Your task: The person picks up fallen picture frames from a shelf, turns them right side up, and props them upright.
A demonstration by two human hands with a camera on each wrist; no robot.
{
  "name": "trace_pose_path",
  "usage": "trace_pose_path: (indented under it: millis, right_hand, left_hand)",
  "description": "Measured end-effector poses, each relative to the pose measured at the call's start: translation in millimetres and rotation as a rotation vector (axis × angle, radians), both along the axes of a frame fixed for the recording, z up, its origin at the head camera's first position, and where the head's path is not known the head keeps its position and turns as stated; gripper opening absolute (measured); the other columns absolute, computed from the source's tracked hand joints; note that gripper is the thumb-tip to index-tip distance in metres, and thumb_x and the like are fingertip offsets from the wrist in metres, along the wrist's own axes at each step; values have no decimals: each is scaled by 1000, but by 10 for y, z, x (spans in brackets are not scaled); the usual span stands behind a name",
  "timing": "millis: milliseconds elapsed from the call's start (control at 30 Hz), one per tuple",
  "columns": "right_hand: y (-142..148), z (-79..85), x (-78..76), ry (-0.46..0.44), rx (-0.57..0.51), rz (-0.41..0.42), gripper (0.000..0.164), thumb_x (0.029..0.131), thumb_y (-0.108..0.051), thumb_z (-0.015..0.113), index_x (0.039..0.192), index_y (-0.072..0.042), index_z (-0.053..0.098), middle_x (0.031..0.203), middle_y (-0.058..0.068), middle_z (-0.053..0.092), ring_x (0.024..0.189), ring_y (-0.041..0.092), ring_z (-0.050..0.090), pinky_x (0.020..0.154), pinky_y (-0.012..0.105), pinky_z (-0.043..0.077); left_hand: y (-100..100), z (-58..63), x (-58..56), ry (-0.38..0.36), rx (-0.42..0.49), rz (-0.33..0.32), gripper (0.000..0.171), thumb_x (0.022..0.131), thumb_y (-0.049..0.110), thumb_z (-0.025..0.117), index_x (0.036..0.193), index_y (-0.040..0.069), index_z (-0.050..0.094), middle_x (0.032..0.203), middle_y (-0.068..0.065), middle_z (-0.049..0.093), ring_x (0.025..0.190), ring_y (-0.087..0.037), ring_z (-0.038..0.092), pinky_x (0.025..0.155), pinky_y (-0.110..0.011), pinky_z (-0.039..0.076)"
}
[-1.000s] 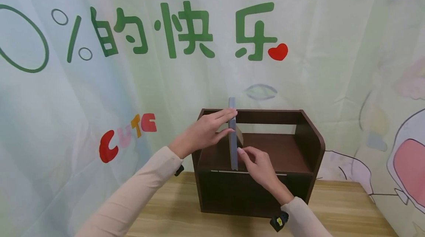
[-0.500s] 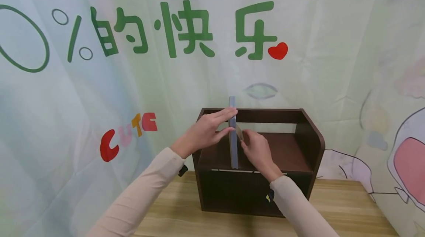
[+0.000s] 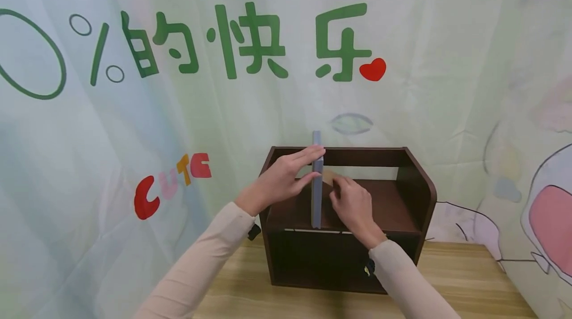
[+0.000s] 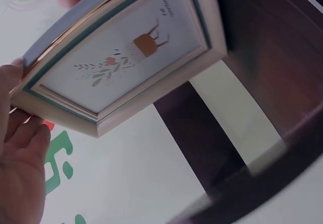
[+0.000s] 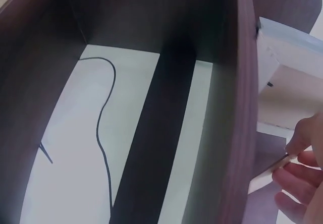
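Note:
A picture frame stands upright on the dark brown shelf unit, edge-on in the head view. In the left wrist view its front shows a print of a plant and an orange pot. My left hand holds the frame's near edge high up, thumb below the fingers. My right hand is behind the frame, pinching a thin tan support flap. In the right wrist view the fingers grip the flap's edge, close to the frame's pale back.
The shelf unit has raised side panels and a back rail. It stands on a wooden table before a printed curtain. A dark lower compartment lies under the shelf board.
My right hand has gone from the frame's lower edge back to the support flap, which now sticks out farther right. The frame and left hand have shifted slightly right.

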State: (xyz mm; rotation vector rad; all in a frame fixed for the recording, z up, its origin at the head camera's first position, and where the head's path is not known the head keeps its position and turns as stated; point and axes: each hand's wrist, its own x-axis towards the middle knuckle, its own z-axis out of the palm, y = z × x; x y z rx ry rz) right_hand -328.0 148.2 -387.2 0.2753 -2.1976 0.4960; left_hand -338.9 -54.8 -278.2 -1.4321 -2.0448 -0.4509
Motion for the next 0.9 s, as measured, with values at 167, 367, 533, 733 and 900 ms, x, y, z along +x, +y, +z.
trace_pose_path:
  millis: [167,367,533,733,900]
  right_hand:
    - [111,27,69,16,5,-48,21,84,-13,73,103,-6,74,102,11,74,79,27,71,65,43,58]
    - [205,8,109,23,2,-55,19,83,-13,73,101,-5,74,101,12,74,77,27,71,63,43,58]
    - [284,-42,114,9,-36,-51,18,83,-14,73,100,-6,74,94,11,73,69,24,68,60,41,56]
    - [359,-119,116,-33,-93,-53,20,85,-17,72,103,-10,75,89,8,73,66,22,66,58,40,54]
    - [384,-165,120,-45,-112,-49,17,87,-18,71,100,-9,75,91,8,73,68,21,67,58,39,55]
  left_hand:
    - [122,11,9,-31,-4,-16,53,95,21,65,144,9,49,150,-10,50,140,-21,48,106,-31,48]
    - [279,-36,-34,-74,-6,-42,53,96,20,64,145,10,48,152,-10,47,141,-21,46,106,-30,48]
    - [458,-52,-52,-97,-41,-62,52,97,21,62,146,11,47,153,-8,46,140,-19,47,106,-28,48]
    - [642,-59,-43,-111,-101,-73,50,98,20,61,145,12,47,152,-7,47,138,-19,50,106,-28,48]
    - [709,-58,-39,-146,-118,-73,51,97,19,62,145,13,47,152,-6,47,141,-18,46,108,-28,46]
